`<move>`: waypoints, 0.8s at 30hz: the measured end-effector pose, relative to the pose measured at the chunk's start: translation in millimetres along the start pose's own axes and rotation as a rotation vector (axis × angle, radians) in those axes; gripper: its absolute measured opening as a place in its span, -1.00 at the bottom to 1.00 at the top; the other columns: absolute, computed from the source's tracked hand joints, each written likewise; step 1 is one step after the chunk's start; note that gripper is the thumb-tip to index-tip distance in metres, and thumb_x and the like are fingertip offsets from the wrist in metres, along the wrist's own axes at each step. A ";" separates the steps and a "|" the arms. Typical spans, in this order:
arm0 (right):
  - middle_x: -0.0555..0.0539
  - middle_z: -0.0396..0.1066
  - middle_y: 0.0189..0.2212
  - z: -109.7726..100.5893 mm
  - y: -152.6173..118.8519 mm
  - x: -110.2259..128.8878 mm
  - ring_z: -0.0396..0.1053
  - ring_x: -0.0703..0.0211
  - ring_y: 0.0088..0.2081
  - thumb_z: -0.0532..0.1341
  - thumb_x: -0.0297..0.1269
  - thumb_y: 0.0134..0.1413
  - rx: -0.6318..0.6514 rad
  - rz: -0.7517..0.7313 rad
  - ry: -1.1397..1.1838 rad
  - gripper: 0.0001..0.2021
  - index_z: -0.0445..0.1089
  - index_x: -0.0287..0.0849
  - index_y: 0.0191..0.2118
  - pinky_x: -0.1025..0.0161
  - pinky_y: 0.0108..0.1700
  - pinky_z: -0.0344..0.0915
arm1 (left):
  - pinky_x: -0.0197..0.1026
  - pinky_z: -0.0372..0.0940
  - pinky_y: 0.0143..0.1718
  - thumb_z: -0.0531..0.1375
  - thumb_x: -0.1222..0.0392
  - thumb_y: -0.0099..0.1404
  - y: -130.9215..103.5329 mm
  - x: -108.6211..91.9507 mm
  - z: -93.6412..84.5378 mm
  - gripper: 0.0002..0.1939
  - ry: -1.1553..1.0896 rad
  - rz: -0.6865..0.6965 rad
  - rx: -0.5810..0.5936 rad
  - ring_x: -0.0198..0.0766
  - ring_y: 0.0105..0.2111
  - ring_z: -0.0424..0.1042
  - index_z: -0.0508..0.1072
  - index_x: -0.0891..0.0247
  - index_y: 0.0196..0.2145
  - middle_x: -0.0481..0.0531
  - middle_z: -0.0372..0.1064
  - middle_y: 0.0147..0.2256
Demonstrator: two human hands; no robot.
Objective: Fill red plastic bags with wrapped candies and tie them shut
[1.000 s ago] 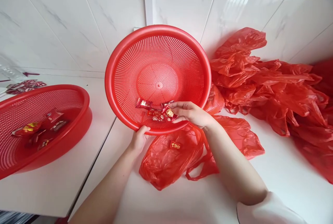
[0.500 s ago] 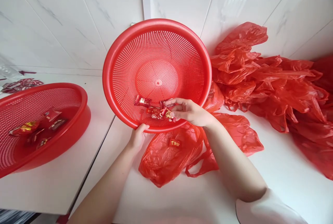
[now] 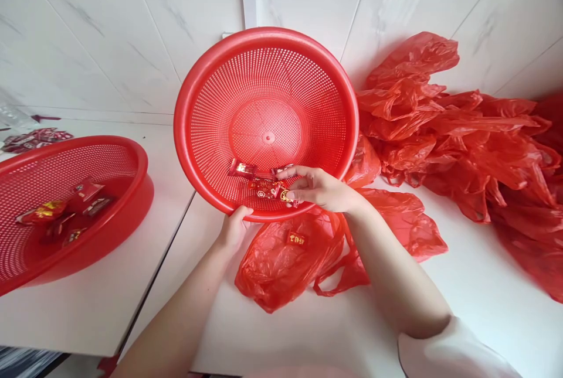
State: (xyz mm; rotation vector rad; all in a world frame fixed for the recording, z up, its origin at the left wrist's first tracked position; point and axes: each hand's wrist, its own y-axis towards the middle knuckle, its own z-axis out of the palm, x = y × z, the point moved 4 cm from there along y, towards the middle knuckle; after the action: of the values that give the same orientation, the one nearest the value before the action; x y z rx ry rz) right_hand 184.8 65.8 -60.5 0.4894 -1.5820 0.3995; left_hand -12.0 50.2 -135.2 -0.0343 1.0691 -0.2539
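Note:
A red plastic mesh basket [image 3: 352, 114] is tilted toward me, its near rim low. My left hand [image 3: 234, 227] grips that near rim, thumb on top. Over the basket's lower right side, my right hand [image 3: 319, 187] is closed on a small wrapped candy [image 3: 289, 196] between thumb and fingers. Several more red-wrapped candies lie inside, one of them a dark red packet [image 3: 242, 169] to the left. Beneath the basket's near edge is a red plastic bag [image 3: 272, 272] with a small red packet [image 3: 296, 238] showing at it.
A second red basket [image 3: 141, 184] with several wrapped sweets stands at the left. A heap of red plastic bags [image 3: 457, 138] lies against the tiled wall on the right. Dark red packets [image 3: 37, 139] sit at the far left. A seam crosses the white table [image 3: 352, 331].
Almost nothing differs. The view has shifted very slightly; both hands stay in the same places on and in the basket.

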 end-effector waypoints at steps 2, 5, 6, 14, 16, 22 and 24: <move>-0.04 0.43 -0.29 0.2 -0.2 0.0 0.39 0.28 -0.32 0.30 -0.30 0.04 0.006 0.012 -0.010 -0.57 0.31 -0.18 0.06 0.26 -0.21 0.35 | -0.05 0.35 -0.10 0.17 0.28 0.05 -0.1 0.0 -0.2 -0.67 0.004 -0.001 -0.009 0.00 -0.08 0.44 0.51 0.28 -0.18 0.09 0.50 -0.15; -0.01 0.42 -0.35 1.1 -1.0 2.0 0.37 0.30 -0.36 0.30 -0.31 0.03 0.015 0.018 -0.011 -0.56 0.31 -0.20 0.06 0.31 -0.28 0.32 | -0.04 0.34 -0.10 0.18 0.27 0.04 -0.2 0.0 0.3 -0.67 0.000 -0.006 -0.015 0.01 -0.08 0.45 0.51 0.28 -0.19 0.08 0.50 -0.14; 0.00 0.41 -0.37 1.5 -1.3 2.9 0.36 0.31 -0.37 0.30 -0.31 0.03 0.017 0.017 -0.012 -0.57 0.31 -0.21 0.05 0.32 -0.30 0.31 | -0.04 0.34 -0.09 0.18 0.27 0.03 -0.2 0.1 0.6 -0.68 -0.003 -0.008 -0.012 0.01 -0.08 0.45 0.51 0.28 -0.20 0.09 0.50 -0.15; -0.02 0.46 -0.37 5.3 -0.6 3.2 0.41 0.29 -0.35 0.30 -0.28 0.02 0.052 0.045 -0.012 -0.71 0.39 -0.22 -0.10 0.30 -0.26 0.34 | -0.04 0.33 -0.08 0.17 0.27 0.07 -0.6 1.3 -0.3 -0.69 0.006 -0.005 0.010 0.01 -0.05 0.42 0.50 0.30 -0.18 0.10 0.49 -0.13; -0.03 0.47 -0.37 6.2 0.3 1.1 0.44 0.26 -0.32 0.33 -0.26 0.00 0.056 0.056 0.003 -0.76 0.40 -0.22 -0.20 0.27 -0.23 0.36 | -0.04 0.33 -0.08 0.17 0.26 0.07 -0.7 2.7 -1.4 -0.70 0.009 -0.024 0.001 0.02 -0.05 0.42 0.51 0.31 -0.21 0.11 0.49 -0.14; -0.04 0.49 -0.34 7.1 0.6 2.3 0.46 0.25 -0.30 0.35 -0.28 -0.04 0.053 0.047 0.023 -0.76 0.40 -0.23 -0.23 0.27 -0.21 0.38 | -0.01 0.33 -0.09 0.19 0.25 0.01 -0.9 1.1 1.1 -0.74 0.015 -0.037 -0.022 0.02 -0.13 0.46 0.52 0.30 -0.29 0.09 0.51 -0.22; -0.05 0.49 -0.33 8.5 -1.4 5.4 0.46 0.24 -0.29 0.34 -0.28 -0.03 0.080 0.043 -0.047 -0.77 0.41 -0.23 -0.23 0.27 -0.21 0.38 | 0.00 0.34 -0.10 0.18 0.24 0.00 -1.4 0.1 2.8 -0.77 0.024 -0.044 -0.026 0.03 -0.14 0.47 0.53 0.31 -0.34 0.09 0.52 -0.25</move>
State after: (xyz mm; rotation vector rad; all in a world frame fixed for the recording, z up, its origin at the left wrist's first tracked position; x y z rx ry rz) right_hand 178.1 59.8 -55.8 0.5297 -1.6285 0.4882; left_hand -9.8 48.6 -133.7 -0.0777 1.0962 -0.2805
